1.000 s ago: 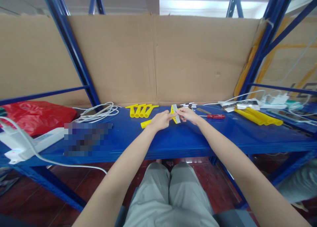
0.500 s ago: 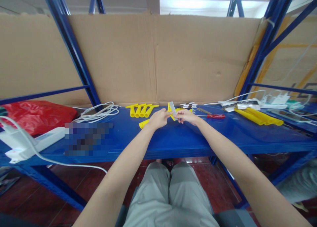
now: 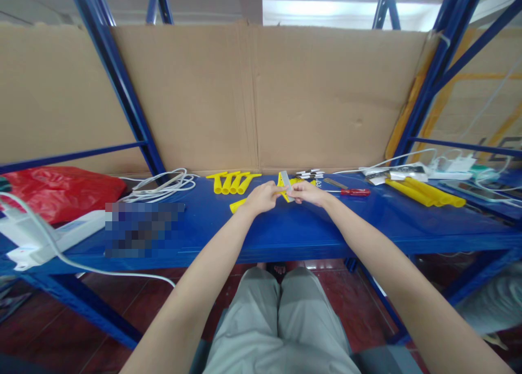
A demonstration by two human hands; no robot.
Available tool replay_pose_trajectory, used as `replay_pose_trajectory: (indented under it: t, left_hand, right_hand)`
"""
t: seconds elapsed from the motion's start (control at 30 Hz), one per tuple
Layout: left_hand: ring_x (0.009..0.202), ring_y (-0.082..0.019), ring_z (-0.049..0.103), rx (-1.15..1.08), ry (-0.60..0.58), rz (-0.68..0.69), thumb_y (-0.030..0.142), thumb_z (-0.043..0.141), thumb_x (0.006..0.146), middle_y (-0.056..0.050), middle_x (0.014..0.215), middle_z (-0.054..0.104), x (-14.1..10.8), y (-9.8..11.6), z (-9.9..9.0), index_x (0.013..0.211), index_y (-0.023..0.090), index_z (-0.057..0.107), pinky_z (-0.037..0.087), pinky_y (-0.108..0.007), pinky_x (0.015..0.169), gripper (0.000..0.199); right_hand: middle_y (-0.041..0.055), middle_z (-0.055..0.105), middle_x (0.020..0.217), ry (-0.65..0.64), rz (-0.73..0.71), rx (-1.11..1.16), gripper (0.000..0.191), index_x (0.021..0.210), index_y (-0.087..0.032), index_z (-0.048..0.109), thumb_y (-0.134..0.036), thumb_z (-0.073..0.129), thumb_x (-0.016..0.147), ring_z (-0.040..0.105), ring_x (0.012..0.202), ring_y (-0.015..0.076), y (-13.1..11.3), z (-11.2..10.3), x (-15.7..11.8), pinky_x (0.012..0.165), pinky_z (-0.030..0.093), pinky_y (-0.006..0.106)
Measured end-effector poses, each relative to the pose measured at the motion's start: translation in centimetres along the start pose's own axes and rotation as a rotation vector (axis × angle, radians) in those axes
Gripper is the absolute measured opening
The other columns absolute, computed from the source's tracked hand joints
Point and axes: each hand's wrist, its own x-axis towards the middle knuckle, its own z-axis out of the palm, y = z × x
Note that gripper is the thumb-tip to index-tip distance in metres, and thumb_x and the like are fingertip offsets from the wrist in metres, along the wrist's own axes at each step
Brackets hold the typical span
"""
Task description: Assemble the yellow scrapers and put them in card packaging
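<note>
Over the middle of the blue table, my left hand (image 3: pixel 262 198) is closed around a yellow T-shaped scraper (image 3: pixel 237 205). Its tubular handle pokes out to the left of the hand, and its crosspiece shows on the right. My right hand (image 3: pixel 306 192) is closed, with fingers pinching a flat grey-silver strip, like a blade (image 3: pixel 287 185), laid along that crosspiece. The fingertips of both hands nearly meet there and hide part of the strip. Just right of my right hand lies a screwdriver (image 3: pixel 355 192) with a red handle. Small white-and-black pieces (image 3: pixel 310 174) lie behind that hand.
Several yellow T-shaped scrapers (image 3: pixel 231 184) line up at the back left. Yellow tubes (image 3: pixel 426 192) lie on the right, near a phone (image 3: pixel 481 191). White cables (image 3: pixel 165 186), a red bag (image 3: pixel 65 192) and a power strip (image 3: pixel 81 227) occupy the left. Cardboard (image 3: pixel 196 97) stands behind.
The grey strip and scraper crosspiece have shifted down very slightly. Both hands keep their hold, and the things on the table stay put.
</note>
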Motion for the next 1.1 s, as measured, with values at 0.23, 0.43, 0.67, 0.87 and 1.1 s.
replay_pose_trajectory:
  t: [0.23, 0.43, 0.67, 0.87, 1.1]
  left_hand:
    - [0.085, -0.018, 0.062, -0.017, -0.069, -0.036, 0.018, 0.046, 0.093, -0.007, 0.092, 0.063, 0.1, 0.2, -0.3, 0.13, 0.028, 0.062, 0.047, -0.028, 0.079, 0.042]
    - [0.087, -0.019, 0.063, -0.008, -0.096, -0.008, 0.021, 0.048, 0.093, -0.008, 0.094, 0.064, 0.1, 0.5, -0.3, 0.13, 0.028, 0.063, 0.047, -0.028, 0.08, 0.04]
    - [0.09, -0.019, 0.063, -0.021, -0.09, 0.11, 0.018, 0.048, 0.092, -0.007, 0.095, 0.065, 0.0, 1.2, -0.2, 0.127, 0.029, 0.064, 0.048, -0.028, 0.081, 0.04]
    - [0.089, -0.018, 0.063, -0.038, -0.089, 0.127, 0.019, 0.047, 0.093, -0.007, 0.093, 0.065, -0.1, 1.3, -0.4, 0.128, 0.028, 0.063, 0.048, -0.028, 0.082, 0.04]
    - [0.09, -0.018, 0.063, -0.052, -0.1, 0.124, 0.021, 0.045, 0.094, -0.006, 0.096, 0.064, -0.1, 1.5, -0.4, 0.128, 0.03, 0.063, 0.048, -0.028, 0.082, 0.04]
  right_hand:
    - [-0.0025, 0.052, 0.05, -0.005, 0.104, -0.005, 0.028, 0.063, -0.016, 0.058, -0.037, 0.071, 0.076, 0.046, 0.045, 0.008, -0.2, 0.0, -0.2, 0.045, 0.034, 0.02]
    - [-0.0023, 0.054, 0.051, 0.127, 0.149, 0.13, 0.022, 0.072, -0.019, 0.056, -0.033, 0.066, 0.085, 0.051, 0.045, 0.0089, -0.3, 0.0, 0.0, 0.044, 0.04, 0.019]
    - [-0.0027, 0.052, 0.051, 0.291, 0.113, 0.122, 0.024, 0.069, -0.018, 0.058, -0.033, 0.066, 0.084, 0.047, 0.043, 0.0076, -0.1, 0.2, 0.5, 0.039, 0.037, 0.017]
    - [-0.0021, 0.053, 0.054, 0.295, 0.126, 0.113, 0.022, 0.067, -0.017, 0.058, -0.03, 0.066, 0.084, 0.048, 0.047, 0.0079, -0.2, 0.2, 0.5, 0.041, 0.037, 0.018]
    - [-0.0028, 0.052, 0.055, 0.288, 0.105, 0.127, 0.024, 0.066, -0.017, 0.056, -0.032, 0.068, 0.079, 0.046, 0.048, 0.0075, 0.0, 0.2, 0.5, 0.043, 0.035, 0.019]
